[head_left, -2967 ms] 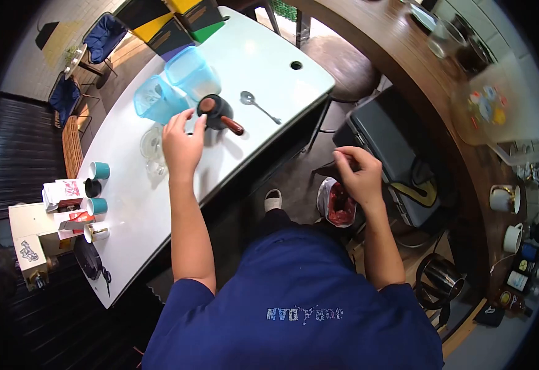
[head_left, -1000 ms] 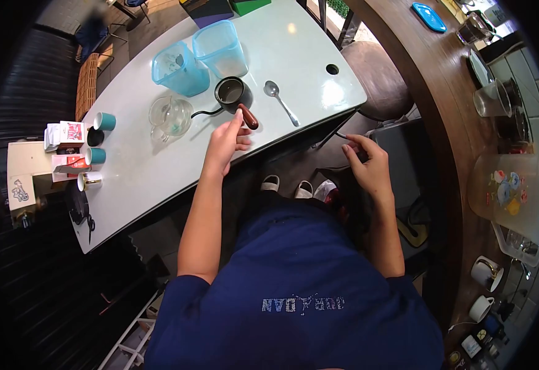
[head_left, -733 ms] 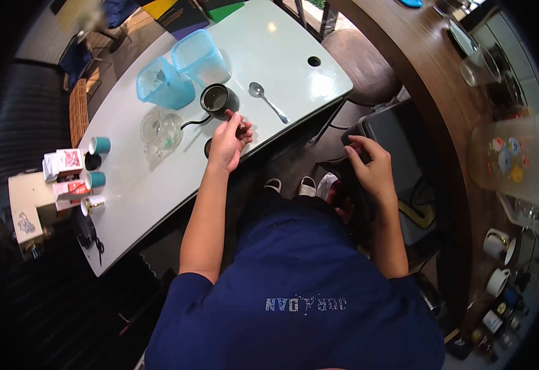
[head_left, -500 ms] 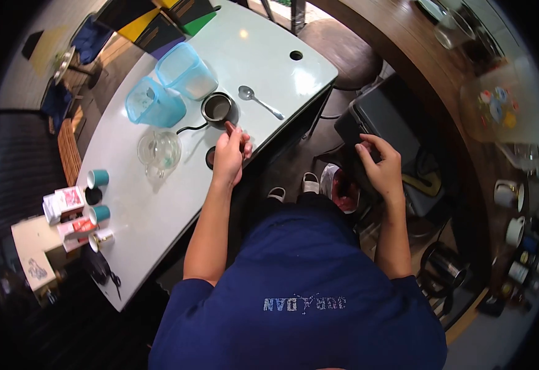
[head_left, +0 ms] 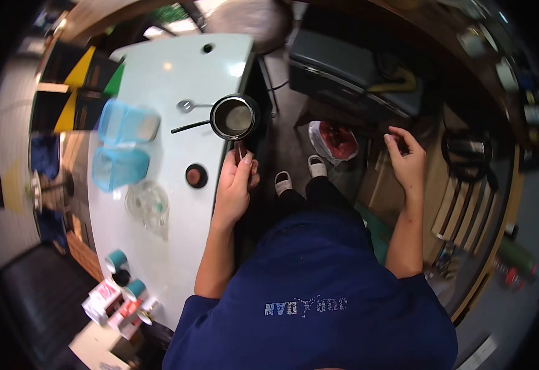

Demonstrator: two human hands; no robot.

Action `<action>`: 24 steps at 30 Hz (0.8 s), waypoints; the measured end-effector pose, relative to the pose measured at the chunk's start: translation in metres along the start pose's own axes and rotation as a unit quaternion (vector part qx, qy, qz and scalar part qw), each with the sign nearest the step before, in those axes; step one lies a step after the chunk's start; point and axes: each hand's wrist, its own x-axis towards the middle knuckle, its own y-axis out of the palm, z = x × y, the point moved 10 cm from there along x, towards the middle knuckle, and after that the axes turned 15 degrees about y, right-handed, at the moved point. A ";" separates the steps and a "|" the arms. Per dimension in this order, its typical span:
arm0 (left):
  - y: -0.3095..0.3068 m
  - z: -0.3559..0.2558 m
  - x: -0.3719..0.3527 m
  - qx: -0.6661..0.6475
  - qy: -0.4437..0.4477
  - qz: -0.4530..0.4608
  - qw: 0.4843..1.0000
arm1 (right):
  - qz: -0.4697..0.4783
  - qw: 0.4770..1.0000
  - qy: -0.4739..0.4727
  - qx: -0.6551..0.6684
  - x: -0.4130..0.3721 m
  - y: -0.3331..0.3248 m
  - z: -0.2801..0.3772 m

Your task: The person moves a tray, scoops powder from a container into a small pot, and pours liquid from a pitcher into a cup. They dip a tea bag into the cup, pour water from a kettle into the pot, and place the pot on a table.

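Observation:
My left hand (head_left: 235,188) is wrapped round the brown handle of a dark gooseneck kettle (head_left: 252,117). The kettle has no lid on, and a pale interior shows inside. It is over the table's right edge, its thin spout pointing left. Below and left of it on the table lies a black lid (head_left: 196,176) with a brown knob. A spoon (head_left: 186,106) is partly hidden behind the kettle. Off to the right, my right hand (head_left: 409,161) hangs in the air with loosely bent fingers apart, holding nothing.
On the white table (head_left: 186,259) stand two blue plastic containers (head_left: 112,166), a clear glass vessel (head_left: 148,206) and teal cups (head_left: 116,261). A lined bin (head_left: 334,140) with red inside sits on the floor by a grey case (head_left: 337,71). A black electric kettle (head_left: 467,148) stands at right.
My left hand has lifted the kettle and brought it over the table's edge, uncovering the lid. The view has turned rightward. My right hand is still empty.

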 end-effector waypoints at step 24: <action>0.332 0.106 0.049 0.114 -0.057 0.229 0.965 | -0.539 0.803 0.037 0.253 0.062 -0.304 -0.368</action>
